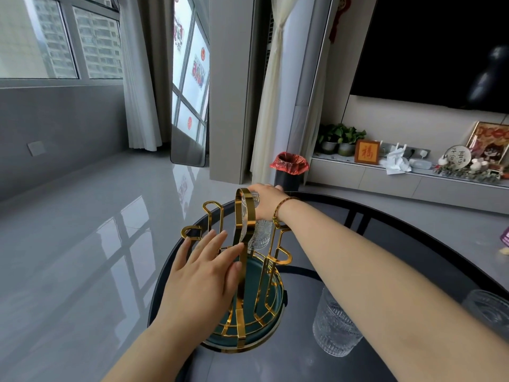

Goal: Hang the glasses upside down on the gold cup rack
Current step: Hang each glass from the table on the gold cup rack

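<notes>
The gold cup rack (243,216) with a green round base stands on a dark round glass table (303,359). My right hand (265,201) reaches over the rack's far side and grips a ribbed clear glass (260,234), held upside down at a far hook. My left hand (205,271) lies flat and open against the rack's near left side, fingers spread beside the tall handle. A second ribbed glass (334,329) stands on the table right of the rack, partly behind my right forearm. A third glass (489,312) shows at the right edge.
A black bin with a red liner (289,168) stands on the floor beyond the table. A low TV cabinet (399,180) with plants and ornaments runs along the right wall. Shiny grey floor lies to the left of the table edge.
</notes>
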Tool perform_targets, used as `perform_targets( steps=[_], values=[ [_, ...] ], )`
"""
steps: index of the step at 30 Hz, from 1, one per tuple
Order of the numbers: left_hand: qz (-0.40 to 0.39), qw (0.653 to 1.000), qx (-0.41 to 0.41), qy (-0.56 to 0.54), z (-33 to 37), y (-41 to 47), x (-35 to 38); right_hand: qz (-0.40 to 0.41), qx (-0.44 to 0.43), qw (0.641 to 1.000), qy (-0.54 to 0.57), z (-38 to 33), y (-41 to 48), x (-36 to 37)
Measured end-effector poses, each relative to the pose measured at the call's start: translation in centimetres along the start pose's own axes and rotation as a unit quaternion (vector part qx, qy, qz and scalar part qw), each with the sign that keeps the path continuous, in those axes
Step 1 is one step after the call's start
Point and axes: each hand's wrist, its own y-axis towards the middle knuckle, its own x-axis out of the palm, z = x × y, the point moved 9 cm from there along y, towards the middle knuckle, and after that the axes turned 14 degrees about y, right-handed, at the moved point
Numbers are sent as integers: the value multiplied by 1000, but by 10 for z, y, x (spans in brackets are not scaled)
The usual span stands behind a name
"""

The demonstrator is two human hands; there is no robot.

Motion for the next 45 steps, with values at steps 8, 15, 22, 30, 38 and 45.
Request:
perform_targets(
  steps=[8,15,22,30,38,45],
  values=[
    [0,1000,-1,1,1,-2,0,28,7,999,36,8,-14,-14],
    [-8,1000,12,16,6,-2,-5,162,-31,970,177,17,-75,-54],
    [15,998,40,52,19,-13,-19,311,-103,886,329,61,-193,-53],
    [-9,996,62,68,38,-32,-13,379,83,839,382,164,-250,35],
    [-13,997,49,66,40,-34,-10,292,163,868,366,183,-220,72],
    [-38,993,47,103,42,-35,-8,317,195,865,338,186,-217,72]
  ],
)
